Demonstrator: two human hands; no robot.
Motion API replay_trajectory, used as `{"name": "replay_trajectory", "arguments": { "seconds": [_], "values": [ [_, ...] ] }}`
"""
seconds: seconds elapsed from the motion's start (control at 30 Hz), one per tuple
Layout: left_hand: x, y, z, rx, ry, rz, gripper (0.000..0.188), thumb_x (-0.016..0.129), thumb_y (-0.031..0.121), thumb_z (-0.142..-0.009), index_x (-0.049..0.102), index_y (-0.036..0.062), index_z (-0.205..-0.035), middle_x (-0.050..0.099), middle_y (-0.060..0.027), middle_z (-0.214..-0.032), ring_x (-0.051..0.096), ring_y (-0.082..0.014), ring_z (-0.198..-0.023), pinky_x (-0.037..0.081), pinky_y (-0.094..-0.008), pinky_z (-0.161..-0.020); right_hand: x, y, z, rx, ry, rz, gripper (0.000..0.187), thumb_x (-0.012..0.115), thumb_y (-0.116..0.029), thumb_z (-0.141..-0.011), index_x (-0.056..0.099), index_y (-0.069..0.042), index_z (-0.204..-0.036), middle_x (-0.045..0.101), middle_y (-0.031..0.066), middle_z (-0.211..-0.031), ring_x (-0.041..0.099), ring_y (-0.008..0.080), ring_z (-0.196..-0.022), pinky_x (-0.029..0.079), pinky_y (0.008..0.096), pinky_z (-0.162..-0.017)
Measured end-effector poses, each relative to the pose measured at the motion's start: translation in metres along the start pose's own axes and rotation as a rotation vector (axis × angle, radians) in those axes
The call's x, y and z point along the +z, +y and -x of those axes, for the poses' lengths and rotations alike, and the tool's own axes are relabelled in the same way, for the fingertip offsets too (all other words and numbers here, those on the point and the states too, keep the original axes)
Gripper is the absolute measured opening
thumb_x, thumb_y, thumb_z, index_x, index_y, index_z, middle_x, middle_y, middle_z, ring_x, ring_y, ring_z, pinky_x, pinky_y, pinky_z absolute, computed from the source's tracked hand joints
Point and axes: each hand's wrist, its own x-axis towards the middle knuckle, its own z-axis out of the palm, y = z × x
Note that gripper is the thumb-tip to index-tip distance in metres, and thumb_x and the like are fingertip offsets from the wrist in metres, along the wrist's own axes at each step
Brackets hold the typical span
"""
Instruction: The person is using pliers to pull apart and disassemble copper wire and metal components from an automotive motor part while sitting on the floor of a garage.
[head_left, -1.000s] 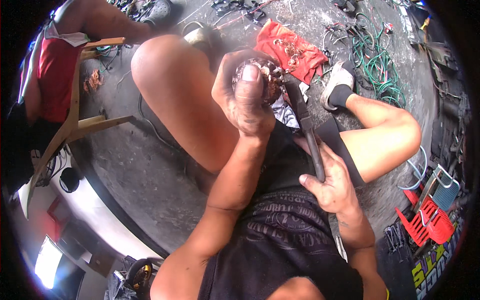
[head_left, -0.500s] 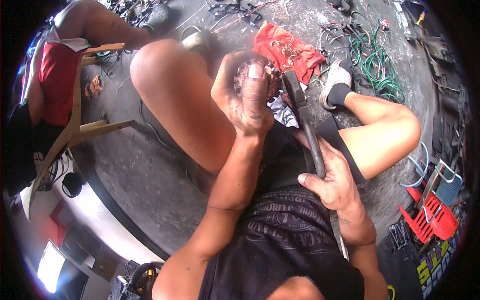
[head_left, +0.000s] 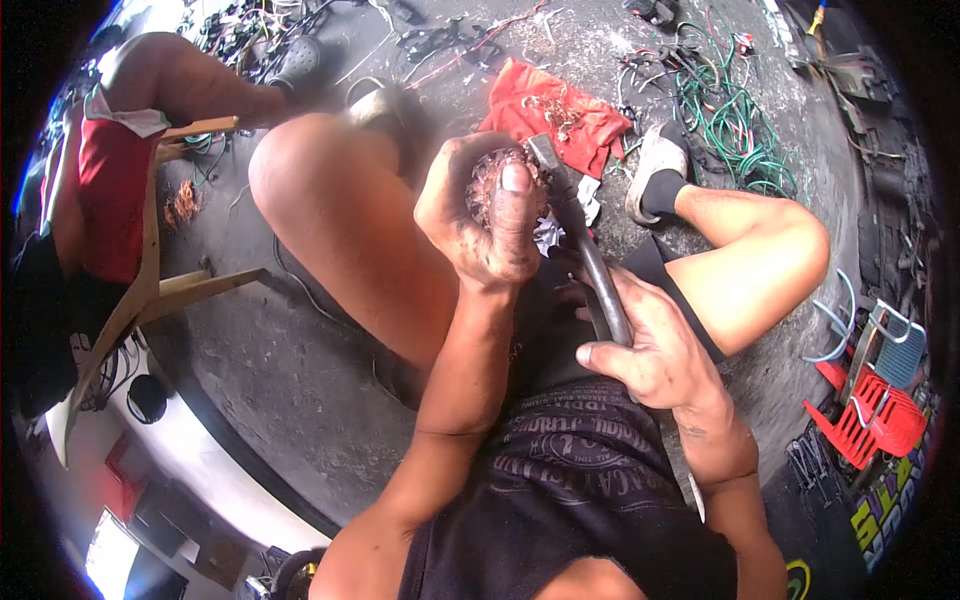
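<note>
The tool (head_left: 600, 282) looks like dark metal, dull along its bar, with a paler, shinier patch at its flat end. The lump (head_left: 484, 192) is rough and bumpy and looks like reddish-brown metal. The red rag (head_left: 510, 100) is soft, wrinkly cloth with no shine. The shirt (head_left: 590, 500) is black, matt cloth, and so is the sock (head_left: 662, 192). The floor (head_left: 260, 350) is hard, dull and scuffed. Smooth plastic seems to cover the green wires (head_left: 735, 125). The chair (head_left: 148, 240) is plain, pale wood. The red rack (head_left: 880, 425) looks like smooth, shiny plastic.
</note>
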Motion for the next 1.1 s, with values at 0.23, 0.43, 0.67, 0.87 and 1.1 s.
{"name": "replay_trajectory", "arguments": {
  "seconds": [0.23, 0.43, 0.67, 0.87, 1.1],
  "values": [
    [0.003, -0.013, 0.001, 0.231, 0.022, -0.061, 0.041, 0.061, 0.032, -0.081, 0.064, -0.0075, -0.091, 0.066, -0.0128, -0.084, 0.061, -0.0171, -0.076, 0.048, -0.0273, -0.074, 0.016, 0.03, -0.01, -0.059, 0.427, 0.218, 0.044, 0.065, -0.008, -0.085, 0.047, 0.01, -0.122, 0.063, 0.0293, -0.1, 0.063, 0.0463, -0.093, 0.051, 0.0446, -0.078],
    [0.004, -0.025, 0.007, 0.352, 0.07, 0.069, 0.032, 0.056, 0.027, -0.087, 0.064, -0.0018, -0.099, 0.063, -0.0198, -0.089, 0.063, -0.0317, -0.078, 0.054, -0.0403, -0.07, 0.034, 0.031, -0.017, 0.075, 0.257, 0.023, 0.031, 0.057, -0.005, -0.075, 0.051, 0.001, -0.104, 0.052, 0.0091, -0.076, 0.05, 0.0241, -0.068, 0.043, 0.0358, -0.066],
    [0.001, -0.024, 0.004, -0.161, -0.027, 0.957, 0.051, 0.049, 0.043, -0.086, 0.063, -0.0039, -0.1, 0.063, -0.0229, -0.099, 0.061, -0.0333, -0.093, 0.052, -0.0481, -0.083, 0.046, 0.014, -0.01, 0.3, -0.262, -1.325, 0.042, 0.053, 0.008, -0.058, 0.037, -0.014, -0.091, 0.031, -0.0036, -0.076, 0.032, 0.006, -0.059, 0.025, 0.0242, -0.053],
    [0.003, -0.037, -0.004, -0.373, 0.11, 1.297, 0.039, 0.058, 0.044, -0.085, 0.059, 0.0059, -0.096, 0.06, -0.009, -0.098, 0.055, -0.0247, -0.098, 0.045, -0.0441, -0.093, 0.062, 0.019, -0.028, 0.232, -0.572, -1.778, 0.05, 0.051, 0.008, -0.054, 0.038, -0.011, -0.097, 0.035, 0.0008, -0.075, 0.032, 0.0108, -0.055, 0.025, 0.0278, -0.05],
    [0.002, -0.049, -0.014, -0.322, 0.108, 1.381, 0.053, 0.05, 0.046, -0.085, 0.067, -0.0028, -0.094, 0.068, -0.0188, -0.091, 0.062, -0.0336, -0.097, 0.044, -0.0463, -0.1, 0.028, 0.015, -0.034, 0.304, -0.294, -1.187, 0.058, 0.057, -0.005, -0.064, 0.044, -0.003, -0.121, 0.044, 0.0068, -0.086, 0.043, 0.0143, -0.06, 0.039, 0.0305, -0.055]
  ]
}}
